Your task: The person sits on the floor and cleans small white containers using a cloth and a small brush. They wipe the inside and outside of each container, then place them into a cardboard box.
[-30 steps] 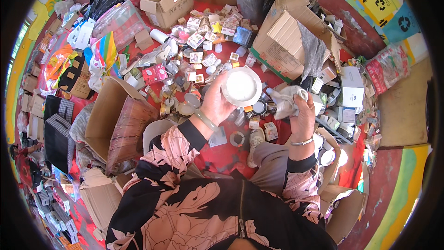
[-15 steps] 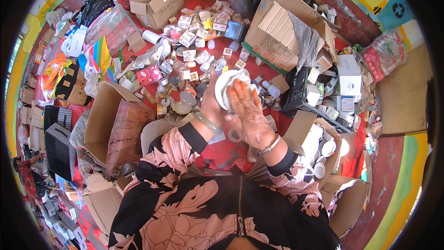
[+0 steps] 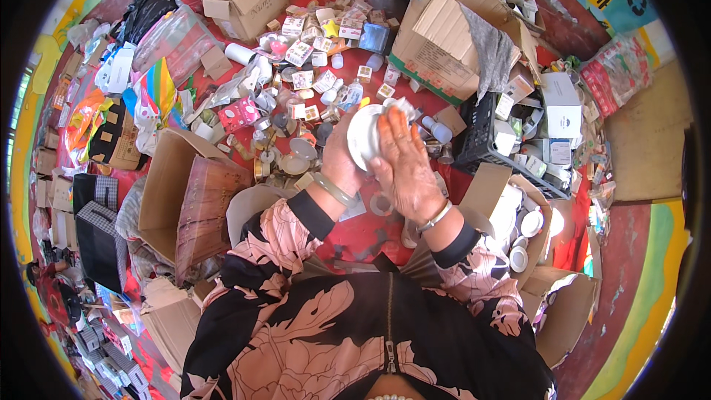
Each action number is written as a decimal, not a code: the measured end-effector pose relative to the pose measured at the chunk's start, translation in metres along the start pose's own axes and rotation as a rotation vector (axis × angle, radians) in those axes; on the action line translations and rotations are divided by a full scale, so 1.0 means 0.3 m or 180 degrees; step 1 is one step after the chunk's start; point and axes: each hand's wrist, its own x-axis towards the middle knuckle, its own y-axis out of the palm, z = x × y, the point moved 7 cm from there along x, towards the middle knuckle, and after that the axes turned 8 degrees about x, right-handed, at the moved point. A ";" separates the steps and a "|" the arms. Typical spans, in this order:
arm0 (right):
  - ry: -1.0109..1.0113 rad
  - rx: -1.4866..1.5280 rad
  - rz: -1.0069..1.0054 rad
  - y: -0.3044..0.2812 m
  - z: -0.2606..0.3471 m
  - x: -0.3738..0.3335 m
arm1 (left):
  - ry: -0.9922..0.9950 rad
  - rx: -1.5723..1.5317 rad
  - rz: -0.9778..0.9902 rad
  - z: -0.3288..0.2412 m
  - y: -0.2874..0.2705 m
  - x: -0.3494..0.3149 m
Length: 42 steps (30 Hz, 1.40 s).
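In front of my chest, my left hand [image 3: 339,154] grips a round white lid-like disc [image 3: 361,139] by its left side. Across its right part lies my right hand [image 3: 406,178], fingers long and close together with orange-stained tips. A crumpled whitish cloth [image 3: 401,107] pokes out past those fingertips, pressed between them and the disc. How far it extends beneath the palm is hidden. Just beyond both hands, small jars, lids and little boxes [image 3: 304,112] are heaped on the red floor [image 3: 355,241].
An open carton of white round pieces [image 3: 485,196] stands at my right, beside a black crate [image 3: 481,152] of boxes. A tall open carton [image 3: 170,200] is at my left. Larger cartons [image 3: 248,0] and plastic bags [image 3: 174,37] line the far side.
The right hand has slid slightly right and down across the disc, uncovering more of its white face. The disc is tilted more upright, and the whole view has shifted slightly.
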 end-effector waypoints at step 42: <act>-0.0517 -0.0148 0.0355 0.033 0.167 -0.031 | 0.0165 0.0357 0.0258 -0.109 0.020 -0.045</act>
